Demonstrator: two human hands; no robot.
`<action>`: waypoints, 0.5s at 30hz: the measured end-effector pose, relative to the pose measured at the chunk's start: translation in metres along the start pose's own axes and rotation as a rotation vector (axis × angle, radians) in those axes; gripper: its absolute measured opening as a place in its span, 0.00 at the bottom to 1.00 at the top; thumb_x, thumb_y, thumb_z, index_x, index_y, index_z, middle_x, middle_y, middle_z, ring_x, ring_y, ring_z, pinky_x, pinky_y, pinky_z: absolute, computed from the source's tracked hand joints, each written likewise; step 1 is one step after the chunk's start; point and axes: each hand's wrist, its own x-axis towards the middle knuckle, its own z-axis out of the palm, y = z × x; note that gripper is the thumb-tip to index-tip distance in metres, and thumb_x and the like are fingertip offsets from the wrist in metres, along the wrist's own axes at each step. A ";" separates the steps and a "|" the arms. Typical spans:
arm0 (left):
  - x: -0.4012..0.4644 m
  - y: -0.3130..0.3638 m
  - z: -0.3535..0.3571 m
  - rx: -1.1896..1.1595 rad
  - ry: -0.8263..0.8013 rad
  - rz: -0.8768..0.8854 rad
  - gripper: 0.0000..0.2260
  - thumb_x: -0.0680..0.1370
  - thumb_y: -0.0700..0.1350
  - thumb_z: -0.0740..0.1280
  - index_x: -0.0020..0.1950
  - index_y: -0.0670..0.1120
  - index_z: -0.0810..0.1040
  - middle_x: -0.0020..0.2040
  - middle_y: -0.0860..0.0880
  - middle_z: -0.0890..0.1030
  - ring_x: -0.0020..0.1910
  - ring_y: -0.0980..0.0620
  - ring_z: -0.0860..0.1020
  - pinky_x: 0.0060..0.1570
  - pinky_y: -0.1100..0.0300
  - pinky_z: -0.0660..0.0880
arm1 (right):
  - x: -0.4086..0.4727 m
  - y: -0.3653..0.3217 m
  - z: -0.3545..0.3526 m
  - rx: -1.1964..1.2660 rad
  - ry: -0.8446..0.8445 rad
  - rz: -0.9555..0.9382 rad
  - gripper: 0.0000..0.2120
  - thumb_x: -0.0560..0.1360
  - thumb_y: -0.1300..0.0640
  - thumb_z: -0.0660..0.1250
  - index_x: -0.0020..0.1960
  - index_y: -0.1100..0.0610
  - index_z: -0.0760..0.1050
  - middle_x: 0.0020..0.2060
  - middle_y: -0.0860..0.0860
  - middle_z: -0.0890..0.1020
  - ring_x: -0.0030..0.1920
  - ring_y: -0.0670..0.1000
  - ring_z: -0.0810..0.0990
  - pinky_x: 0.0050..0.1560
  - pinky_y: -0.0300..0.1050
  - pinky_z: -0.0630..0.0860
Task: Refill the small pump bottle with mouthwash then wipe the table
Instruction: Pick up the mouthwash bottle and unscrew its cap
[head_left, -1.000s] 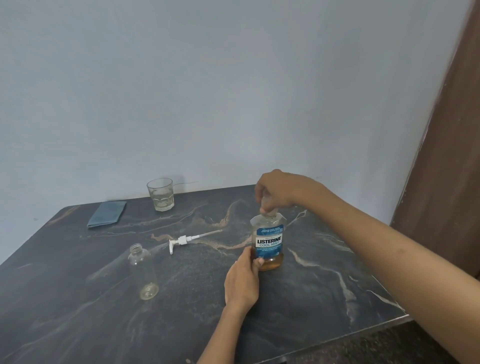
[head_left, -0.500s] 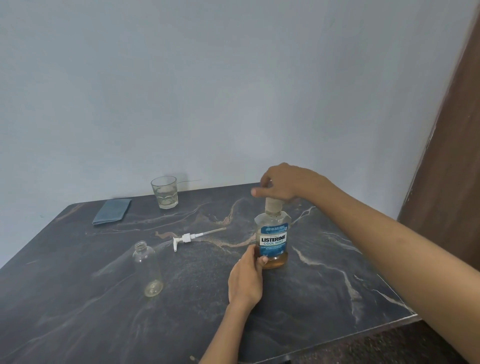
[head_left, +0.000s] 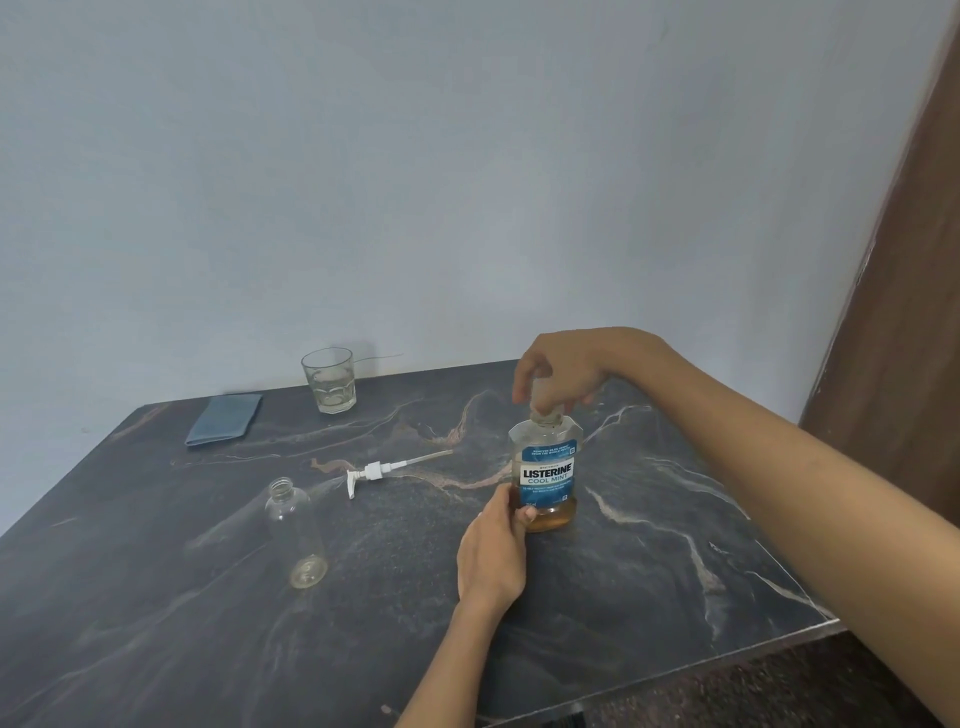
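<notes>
Both hands are on the mouthwash bottle (head_left: 546, 475), upright on the tabletop (head_left: 649, 571): the right hand (head_left: 563, 371) curls down over its cap (head_left: 545, 408), the left hand (head_left: 493, 551) grips its base. Amber liquid fills only its bottom. The clear pump bottle (head_left: 293, 530) stands open to the left, its pump (head_left: 376, 472) lying between them.

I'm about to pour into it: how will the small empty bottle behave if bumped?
The small bottle is clear, uncapped and looks empty, so probably light and easy to knock over. It is tall and narrow, hence tippy. Being round, it would likely roll across the table once down.
</notes>
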 end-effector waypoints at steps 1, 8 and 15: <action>0.000 0.000 0.000 0.000 -0.005 -0.002 0.19 0.83 0.51 0.55 0.74 0.52 0.61 0.70 0.53 0.72 0.67 0.52 0.72 0.65 0.54 0.70 | -0.001 -0.001 -0.001 -0.009 -0.019 -0.019 0.15 0.71 0.61 0.68 0.56 0.49 0.77 0.58 0.51 0.78 0.56 0.55 0.79 0.56 0.51 0.78; -0.001 0.001 -0.001 -0.007 0.001 0.013 0.17 0.83 0.51 0.55 0.72 0.53 0.64 0.68 0.53 0.74 0.65 0.52 0.73 0.62 0.55 0.70 | 0.000 0.004 0.001 0.002 0.040 0.002 0.14 0.73 0.52 0.70 0.58 0.51 0.76 0.54 0.51 0.78 0.42 0.49 0.81 0.36 0.37 0.76; -0.001 0.000 -0.001 0.000 0.013 0.021 0.17 0.83 0.51 0.55 0.72 0.53 0.64 0.68 0.54 0.74 0.65 0.52 0.73 0.61 0.55 0.71 | -0.005 0.016 -0.005 -0.018 0.101 -0.117 0.14 0.74 0.61 0.69 0.58 0.50 0.77 0.62 0.49 0.75 0.60 0.50 0.73 0.60 0.44 0.71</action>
